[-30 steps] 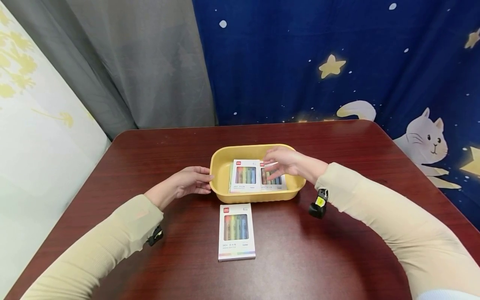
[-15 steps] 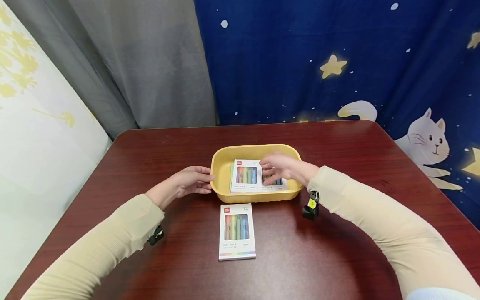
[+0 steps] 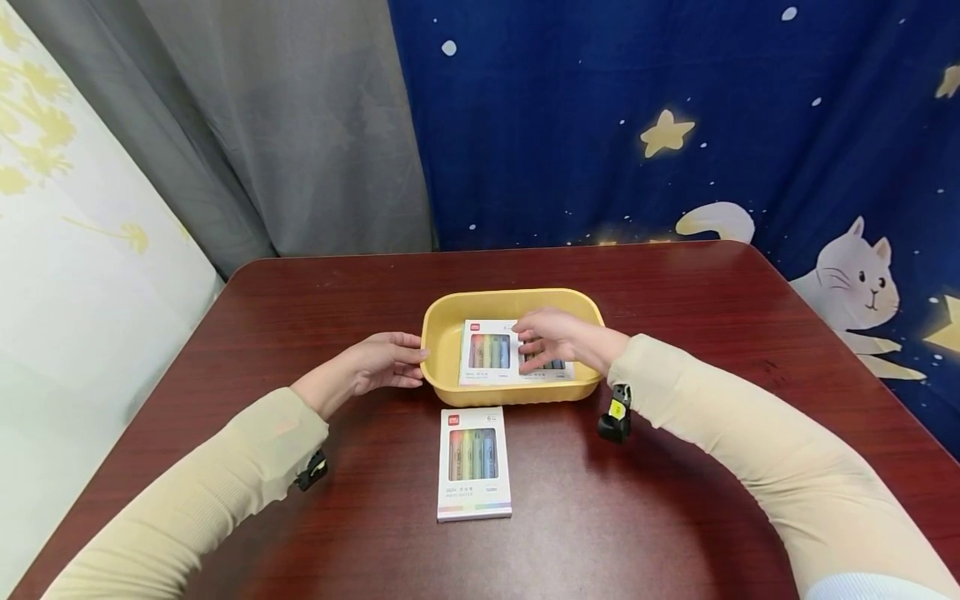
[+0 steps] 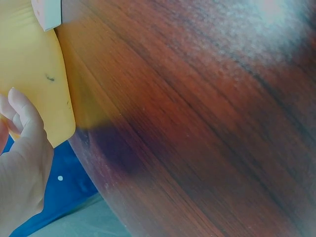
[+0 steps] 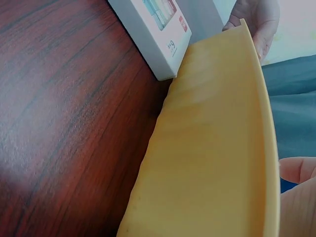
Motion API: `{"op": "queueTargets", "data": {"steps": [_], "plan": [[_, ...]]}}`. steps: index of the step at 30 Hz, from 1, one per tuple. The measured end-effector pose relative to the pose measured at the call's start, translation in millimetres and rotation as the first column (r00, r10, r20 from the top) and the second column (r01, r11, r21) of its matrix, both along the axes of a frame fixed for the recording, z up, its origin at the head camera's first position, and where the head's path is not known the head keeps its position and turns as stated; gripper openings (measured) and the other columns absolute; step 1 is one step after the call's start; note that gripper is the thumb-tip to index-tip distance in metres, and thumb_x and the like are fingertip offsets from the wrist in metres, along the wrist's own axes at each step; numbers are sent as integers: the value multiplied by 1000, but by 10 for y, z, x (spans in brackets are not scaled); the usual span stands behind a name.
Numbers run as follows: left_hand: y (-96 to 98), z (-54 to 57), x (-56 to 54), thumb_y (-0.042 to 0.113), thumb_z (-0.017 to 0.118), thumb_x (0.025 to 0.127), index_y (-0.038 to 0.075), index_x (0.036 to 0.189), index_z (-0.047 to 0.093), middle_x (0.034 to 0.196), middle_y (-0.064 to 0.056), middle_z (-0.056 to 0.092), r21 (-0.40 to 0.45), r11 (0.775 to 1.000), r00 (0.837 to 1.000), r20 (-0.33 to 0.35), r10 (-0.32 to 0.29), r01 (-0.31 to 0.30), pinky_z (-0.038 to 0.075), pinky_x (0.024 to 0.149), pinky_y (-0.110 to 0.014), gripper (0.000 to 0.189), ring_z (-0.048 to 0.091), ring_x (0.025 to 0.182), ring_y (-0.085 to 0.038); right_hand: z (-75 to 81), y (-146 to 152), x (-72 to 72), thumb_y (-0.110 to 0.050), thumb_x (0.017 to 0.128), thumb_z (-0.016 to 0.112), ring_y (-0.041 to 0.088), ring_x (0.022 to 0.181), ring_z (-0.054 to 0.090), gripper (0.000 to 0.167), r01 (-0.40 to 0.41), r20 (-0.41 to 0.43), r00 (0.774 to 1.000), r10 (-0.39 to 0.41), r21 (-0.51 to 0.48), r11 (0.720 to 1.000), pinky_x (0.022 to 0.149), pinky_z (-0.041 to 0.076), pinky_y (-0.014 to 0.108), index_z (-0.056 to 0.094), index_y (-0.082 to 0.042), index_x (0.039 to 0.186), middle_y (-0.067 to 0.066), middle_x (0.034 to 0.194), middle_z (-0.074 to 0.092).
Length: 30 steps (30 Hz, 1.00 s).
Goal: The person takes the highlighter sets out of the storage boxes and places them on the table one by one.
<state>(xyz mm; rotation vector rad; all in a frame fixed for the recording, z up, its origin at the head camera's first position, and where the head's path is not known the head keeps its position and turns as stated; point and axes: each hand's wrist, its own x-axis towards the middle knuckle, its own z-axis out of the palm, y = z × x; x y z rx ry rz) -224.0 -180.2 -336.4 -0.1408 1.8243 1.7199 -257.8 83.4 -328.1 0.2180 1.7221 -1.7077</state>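
A yellow plastic basket [image 3: 510, 393] stands on the table with white boxes of colourful pens inside, the left pen box [image 3: 490, 375] and the right pen box [image 3: 558, 375], lying side by side. My left hand [image 3: 382, 364] pinches the basket's left end, thumb at the rim and fingers along the outer wall. My right hand [image 3: 558, 335] reaches over the right end; its spread, lightly bent fingers are at the boundary between the two boxes and partly cover the right one. Another pen box [image 3: 474, 465] lies on the table just before the basket.
The dark red wooden table [image 3: 330, 292] has rounded far corners. Behind it hang a grey curtain [image 3: 300, 125] and a blue curtain [image 3: 540, 125] with stars and a cat. A white patterned surface [image 3: 75, 292] stands at the left.
My right hand has moved left and slightly down inside the basket. The left pen box in there has shifted slightly left. My left hand stays on the basket's end.
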Motion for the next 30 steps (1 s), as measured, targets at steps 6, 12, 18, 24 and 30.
{"op": "queueTargets", "data": {"steps": [6, 12, 18, 24, 30], "plan": [[6, 5, -2, 6, 50, 92, -5, 124, 34, 76, -4, 59, -1, 1000, 1000, 3, -1, 1, 55, 65, -25, 38, 58, 63, -11, 4, -56, 8, -9, 94, 40, 37, 128, 27, 55, -29, 1, 1000, 29, 1, 1000, 97, 39, 52, 14, -3, 143, 23, 143, 17], [6, 8, -5, 6, 50, 92, -6, 126, 33, 77, -4, 59, -2, 1000, 1000, 5, 0, 0, 56, 65, -25, 40, 58, 63, -11, 6, -108, 19, -7, 94, 40, 38, 129, 26, 58, -3, 0, 1000, 3, -21, 1000, 96, 41, 52, 12, -3, 144, 23, 143, 18], [13, 5, -7, 6, 50, 92, -6, 125, 34, 77, -4, 59, 5, 1000, 1000, 4, -3, 3, 55, 65, -25, 39, 58, 63, -11, 12, -154, 49, -7, 94, 39, 37, 130, 27, 60, -9, -4, 1000, 9, -29, 1000, 96, 40, 53, 8, -5, 145, 22, 145, 18], [18, 17, -1, 6, 51, 92, -4, 124, 35, 79, -5, 58, -4, 1000, 1000, 12, 12, -12, 55, 66, -25, 37, 58, 64, -11, 13, -195, 55, -7, 93, 40, 36, 130, 27, 61, 7, 3, 1000, -7, -38, 999, 96, 39, 55, 9, -6, 145, 21, 145, 17], [21, 12, 1, 7, 52, 92, -3, 123, 36, 80, -4, 58, -6, 1000, 1000, 18, 21, -21, 56, 66, -25, 36, 59, 64, -12, -7, -225, 44, -7, 92, 41, 36, 128, 29, 58, 4, -8, 1000, -4, -18, 1000, 95, 41, 54, 13, -5, 144, 22, 143, 20]]}}
